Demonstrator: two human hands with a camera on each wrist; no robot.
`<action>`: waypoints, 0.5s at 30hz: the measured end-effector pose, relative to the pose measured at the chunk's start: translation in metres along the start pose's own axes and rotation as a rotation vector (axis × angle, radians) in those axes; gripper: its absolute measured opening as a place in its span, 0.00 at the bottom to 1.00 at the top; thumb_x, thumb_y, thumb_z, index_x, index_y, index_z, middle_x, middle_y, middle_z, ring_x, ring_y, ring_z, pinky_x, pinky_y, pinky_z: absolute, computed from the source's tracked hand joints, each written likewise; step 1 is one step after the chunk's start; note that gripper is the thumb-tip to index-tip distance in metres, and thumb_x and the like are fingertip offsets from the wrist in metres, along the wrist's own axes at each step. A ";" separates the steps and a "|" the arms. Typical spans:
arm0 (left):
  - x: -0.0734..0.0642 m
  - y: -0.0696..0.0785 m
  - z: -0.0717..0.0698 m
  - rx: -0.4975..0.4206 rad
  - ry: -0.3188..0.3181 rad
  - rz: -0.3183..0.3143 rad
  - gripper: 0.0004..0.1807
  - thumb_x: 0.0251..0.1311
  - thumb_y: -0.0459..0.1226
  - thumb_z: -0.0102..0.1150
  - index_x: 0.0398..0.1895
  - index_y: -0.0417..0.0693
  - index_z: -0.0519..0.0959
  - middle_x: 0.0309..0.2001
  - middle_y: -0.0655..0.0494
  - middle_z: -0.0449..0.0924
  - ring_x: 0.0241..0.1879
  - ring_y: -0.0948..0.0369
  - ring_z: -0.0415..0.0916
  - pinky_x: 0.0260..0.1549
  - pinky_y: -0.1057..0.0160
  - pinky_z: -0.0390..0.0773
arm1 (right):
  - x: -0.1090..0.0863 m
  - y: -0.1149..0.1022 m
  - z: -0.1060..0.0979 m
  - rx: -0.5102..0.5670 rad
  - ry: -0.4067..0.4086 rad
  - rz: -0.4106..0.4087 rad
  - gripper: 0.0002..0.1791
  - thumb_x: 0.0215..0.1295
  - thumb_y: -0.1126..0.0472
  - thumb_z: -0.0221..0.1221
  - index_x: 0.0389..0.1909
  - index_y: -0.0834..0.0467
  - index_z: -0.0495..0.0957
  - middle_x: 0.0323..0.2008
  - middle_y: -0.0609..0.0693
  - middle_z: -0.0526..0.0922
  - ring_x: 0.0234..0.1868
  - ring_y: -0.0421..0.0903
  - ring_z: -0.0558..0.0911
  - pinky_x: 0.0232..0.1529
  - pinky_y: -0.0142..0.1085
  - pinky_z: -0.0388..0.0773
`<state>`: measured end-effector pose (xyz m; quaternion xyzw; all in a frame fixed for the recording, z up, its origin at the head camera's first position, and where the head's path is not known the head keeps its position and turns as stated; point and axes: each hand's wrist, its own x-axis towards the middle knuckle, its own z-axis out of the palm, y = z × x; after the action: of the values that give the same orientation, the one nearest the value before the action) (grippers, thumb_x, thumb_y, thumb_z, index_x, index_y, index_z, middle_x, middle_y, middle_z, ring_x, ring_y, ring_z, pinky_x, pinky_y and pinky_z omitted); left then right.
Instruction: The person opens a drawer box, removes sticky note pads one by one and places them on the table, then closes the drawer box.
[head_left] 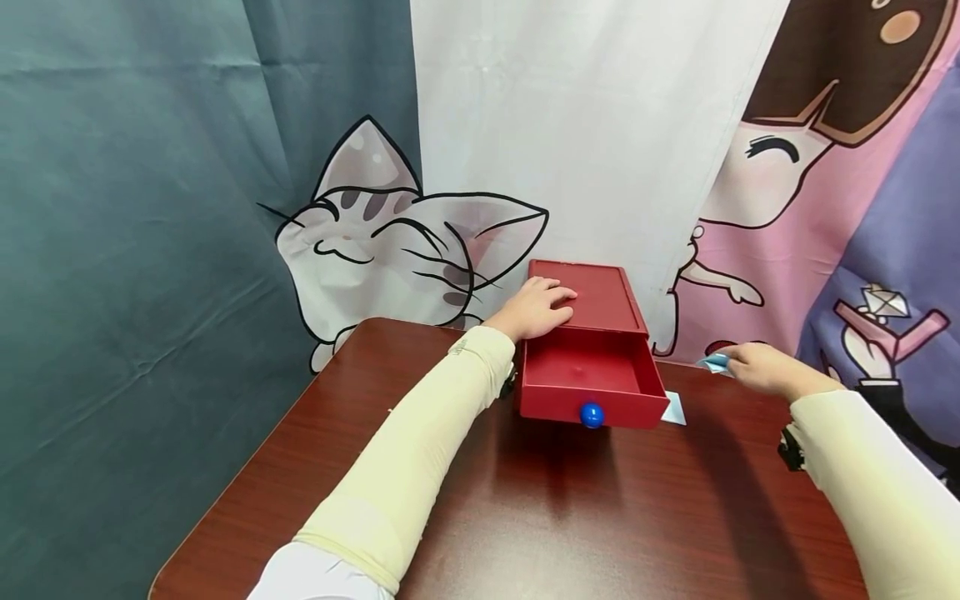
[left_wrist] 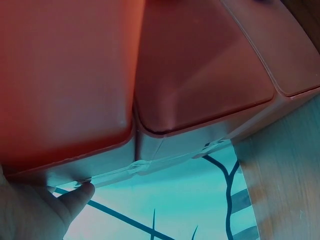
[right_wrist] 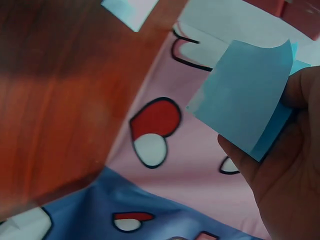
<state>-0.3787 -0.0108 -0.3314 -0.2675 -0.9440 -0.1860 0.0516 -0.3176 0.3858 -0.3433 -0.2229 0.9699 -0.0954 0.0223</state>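
Observation:
A red drawer box [head_left: 588,296] stands at the back of the table, its drawer [head_left: 558,404] pulled out toward me and its inside visible, with a blue round knob on the front. My left hand [head_left: 534,308] rests over the box's top left edge, fingers lying on the lid. In the left wrist view the thumb [left_wrist: 77,200] lies along the box's side. Off to the right, my right hand [head_left: 761,367] pinches light blue paper notes [right_wrist: 240,95] between thumb and fingers, held up above the table's far edge.
Another light blue note [head_left: 674,409] lies on the brown wooden table [head_left: 675,517], just right of the drawer. Behind the table hangs a curtain [head_left: 600,125] printed with cartoon figures, close to the box's back.

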 end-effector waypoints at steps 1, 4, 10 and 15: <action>0.000 0.000 0.000 -0.001 0.000 0.000 0.26 0.73 0.51 0.42 0.71 0.65 0.72 0.75 0.56 0.62 0.76 0.56 0.50 0.71 0.56 0.58 | -0.001 0.002 0.004 0.019 -0.011 0.009 0.18 0.68 0.70 0.47 0.52 0.75 0.78 0.26 0.48 0.76 0.28 0.44 0.73 0.34 0.40 0.71; -0.001 0.001 0.000 -0.006 0.007 0.007 0.26 0.72 0.51 0.43 0.71 0.65 0.73 0.74 0.55 0.62 0.76 0.56 0.51 0.71 0.56 0.59 | -0.003 0.009 0.016 0.058 -0.029 0.018 0.20 0.69 0.70 0.46 0.55 0.79 0.74 0.22 0.45 0.70 0.23 0.43 0.68 0.30 0.37 0.66; -0.001 0.000 0.000 -0.013 0.016 0.014 0.25 0.72 0.51 0.43 0.70 0.64 0.73 0.74 0.54 0.63 0.75 0.55 0.51 0.71 0.56 0.59 | -0.007 0.024 0.037 0.008 -0.017 0.041 0.21 0.67 0.70 0.46 0.57 0.75 0.75 0.27 0.52 0.75 0.29 0.48 0.72 0.34 0.42 0.68; -0.001 0.000 0.000 -0.002 0.015 0.013 0.25 0.72 0.51 0.43 0.70 0.64 0.73 0.74 0.55 0.63 0.75 0.55 0.52 0.71 0.56 0.59 | -0.011 0.035 0.056 -0.040 0.036 -0.006 0.19 0.61 0.73 0.50 0.51 0.72 0.80 0.30 0.54 0.80 0.31 0.49 0.75 0.36 0.46 0.74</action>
<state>-0.3777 -0.0111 -0.3310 -0.2724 -0.9417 -0.1884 0.0595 -0.3185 0.4118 -0.4052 -0.2243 0.9712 -0.0799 -0.0001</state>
